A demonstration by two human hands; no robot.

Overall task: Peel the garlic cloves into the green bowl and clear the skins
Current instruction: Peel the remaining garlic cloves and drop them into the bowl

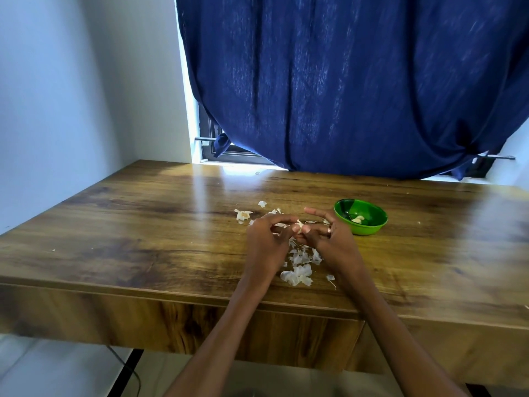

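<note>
Head view showed both hands, left hand (264,239) and right hand (329,236), pinching one garlic clove (299,225), part-peeled by my judgement. Green bowl (372,227) at 2 o'clock held few cloves; skins (299,272) at 6 o'clock remained uncleared.

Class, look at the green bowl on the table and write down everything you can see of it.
The green bowl is small, round and shallow, with a glossy surface that looks like plastic or glazed ware; its rim catches the light. It stands upright on the wooden table, to the right of the person's right hand, which does not touch it. Inside lie a few pale peeled garlic cloves. Its dark inner wall shows a reflection.
</note>
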